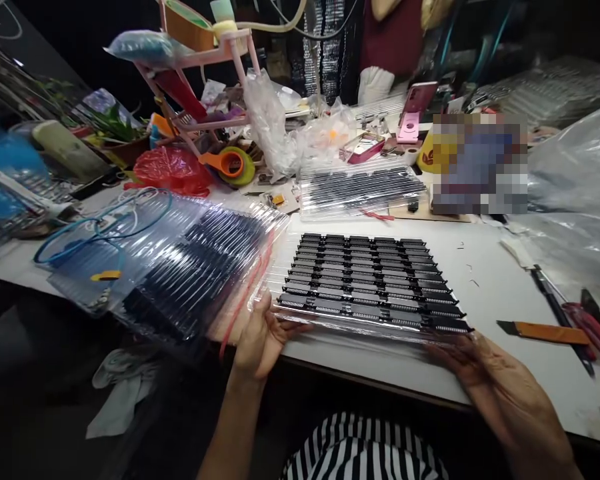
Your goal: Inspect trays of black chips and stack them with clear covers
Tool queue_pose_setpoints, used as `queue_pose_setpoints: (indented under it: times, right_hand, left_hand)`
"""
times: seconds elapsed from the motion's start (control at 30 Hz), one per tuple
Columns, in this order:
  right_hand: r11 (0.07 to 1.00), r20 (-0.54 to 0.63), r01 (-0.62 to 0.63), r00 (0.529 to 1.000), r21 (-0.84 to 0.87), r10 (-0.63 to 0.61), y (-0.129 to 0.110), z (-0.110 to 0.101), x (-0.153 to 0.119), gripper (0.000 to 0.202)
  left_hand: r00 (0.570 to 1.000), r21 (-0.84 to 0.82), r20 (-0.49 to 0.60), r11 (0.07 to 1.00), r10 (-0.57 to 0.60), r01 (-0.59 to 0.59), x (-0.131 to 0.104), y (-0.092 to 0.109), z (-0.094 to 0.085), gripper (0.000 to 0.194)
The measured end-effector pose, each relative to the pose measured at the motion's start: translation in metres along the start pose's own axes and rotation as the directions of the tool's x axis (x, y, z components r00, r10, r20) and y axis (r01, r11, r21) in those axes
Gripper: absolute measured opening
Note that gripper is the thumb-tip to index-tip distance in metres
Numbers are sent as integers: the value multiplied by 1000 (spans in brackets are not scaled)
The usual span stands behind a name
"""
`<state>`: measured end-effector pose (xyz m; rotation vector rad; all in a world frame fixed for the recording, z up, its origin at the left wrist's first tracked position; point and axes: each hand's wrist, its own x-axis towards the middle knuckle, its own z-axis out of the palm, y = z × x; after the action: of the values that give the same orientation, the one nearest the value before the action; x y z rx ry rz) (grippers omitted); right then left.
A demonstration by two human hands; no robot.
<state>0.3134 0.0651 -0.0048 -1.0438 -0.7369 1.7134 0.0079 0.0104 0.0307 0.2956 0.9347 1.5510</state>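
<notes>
A clear plastic tray (360, 328) with rows of black comb-like parts (365, 277) is held over the table's front edge. At its near left corner my left hand (265, 337) grips the rim, thumb on top and fingers beneath. My right hand (495, 373) closes on the near right corner, its fingers partly hidden under the tray. To the left lies a pile of similar clear trays (200, 260) with dark parts inside. Another clear tray (363, 190) with dark parts rests on the table behind the held one.
An orange utility knife (550, 332) and a black pen-like tool (563, 313) lie at the right. A blue cable (97, 233) runs over the tray pile. Behind stand a pink rack (210, 57), a red plastic bag (170, 170) and a pink phone stand (409, 127). Clear plastic sheeting (580, 173) bulges at far right.
</notes>
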Motion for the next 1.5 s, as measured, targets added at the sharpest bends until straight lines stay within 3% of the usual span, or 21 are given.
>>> queue_pose_setpoints:
  times: [0.33,0.7,0.9,1.2,1.5]
  right_hand:
    - [999,10,51,999,-9,-51,2,2,-2,25]
    - [989,43,147,988,-21,-146,4,6,-3,24]
    - [986,64,167,984,-15,-166,2,10,-3,25]
    - [982,75,191,979,-4,-190,-4,14,-2,24]
    - [956,122,292,948,37,-294,-18,23,6,31]
  left_hand:
    - [999,66,-31,998,-5,7,0,2,6,41]
    - [993,48,-98,997,-60,65,1,-5,-6,34]
    - [983,47,-159,994,-90,98,3,-5,-7,44]
    - [960,88,-263,988,-98,125,3,1,8,56]
    - [939,182,-341,976,-51,119,2,22,29,52]
